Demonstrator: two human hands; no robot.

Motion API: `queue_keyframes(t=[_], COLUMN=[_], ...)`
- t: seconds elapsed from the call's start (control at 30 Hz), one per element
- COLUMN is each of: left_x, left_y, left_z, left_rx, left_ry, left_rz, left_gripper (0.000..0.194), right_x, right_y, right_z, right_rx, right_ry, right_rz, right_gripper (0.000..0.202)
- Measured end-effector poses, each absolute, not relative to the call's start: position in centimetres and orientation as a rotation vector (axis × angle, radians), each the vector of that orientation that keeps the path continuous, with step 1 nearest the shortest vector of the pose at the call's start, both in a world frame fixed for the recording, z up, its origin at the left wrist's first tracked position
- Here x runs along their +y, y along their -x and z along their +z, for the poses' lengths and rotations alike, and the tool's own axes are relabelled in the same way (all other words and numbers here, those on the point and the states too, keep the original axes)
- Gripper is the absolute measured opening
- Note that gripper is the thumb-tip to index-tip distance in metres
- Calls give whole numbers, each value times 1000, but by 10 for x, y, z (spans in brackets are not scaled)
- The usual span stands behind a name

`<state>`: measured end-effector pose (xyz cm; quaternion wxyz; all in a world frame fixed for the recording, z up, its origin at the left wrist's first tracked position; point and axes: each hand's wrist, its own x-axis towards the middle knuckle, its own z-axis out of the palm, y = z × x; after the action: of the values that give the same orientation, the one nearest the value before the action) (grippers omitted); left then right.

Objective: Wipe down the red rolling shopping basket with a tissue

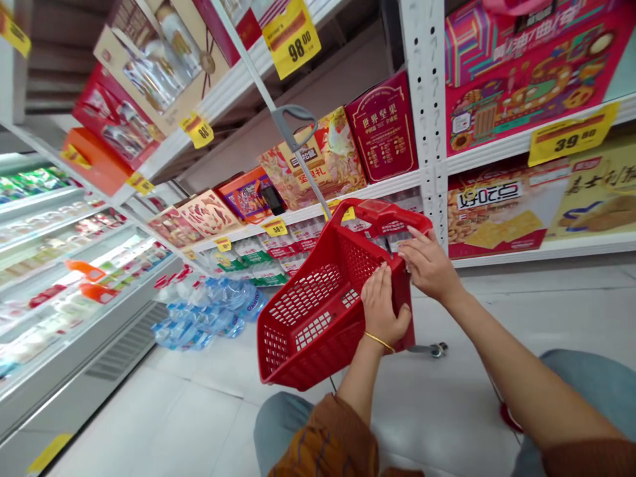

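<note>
A red plastic shopping basket [318,291] with slotted walls stands in front of the shelves, tilted in my view, with nothing seen inside it. My left hand [385,308], a thin gold bracelet [380,342] at its wrist, has its fingers over the basket's near rim and the thumb against the outer wall. At the right-hand corner, my right hand [427,262] is curled on the rim where the red carrying handle [382,211] meets it. Behind the basket rises a thin metal rod with a grey loop grip [295,126]. A small caster [437,350] shows beside the basket's base.
Shelves with boxed gifts and a dark red nut box [382,129] line the far side, with yellow price tags [292,40]. Blue-wrapped bottle packs [209,308] sit on the floor tiles [199,411]. An open chiller [89,285] runs along the left.
</note>
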<state>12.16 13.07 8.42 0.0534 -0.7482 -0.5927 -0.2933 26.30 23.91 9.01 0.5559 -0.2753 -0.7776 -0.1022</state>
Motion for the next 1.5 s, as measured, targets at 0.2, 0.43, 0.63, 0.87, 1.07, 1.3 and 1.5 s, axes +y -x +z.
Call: queue_keyframes(t=[0.2,0.43,0.63,0.87,1.07,1.3,1.5], left_x=[126,115,100,88,80,77,78], left_y=[-123,-114,-106,-101,-99,-95,-94], left_z=[82,78,78,82,82,81,77], left_rx=[-1732,-1673,-1628,-1588,-1557,-1530,-1515], left_ry=[2313,2333,2341,2350,2369,2381,2378], left_rz=[-939,-967,-1035,-1131,-1204,-1330,-1378], left_gripper=[80,75,71,69,69,67,67], right_x=[233,206,182,158,158,156,158], right_y=[-276,-271,-266,-258,-245,-267,-280], right_z=[92,96,94,115,118,98,112], right_rx=[-1901,-1862,-1853,-1661,-1731,-2042,-2255], right_ry=[627,699,726,676,525,490,377], right_rz=[-257,-336,-386,-317,-493,-640,-712], right_gripper=[24,23,26,43,50,43,43])
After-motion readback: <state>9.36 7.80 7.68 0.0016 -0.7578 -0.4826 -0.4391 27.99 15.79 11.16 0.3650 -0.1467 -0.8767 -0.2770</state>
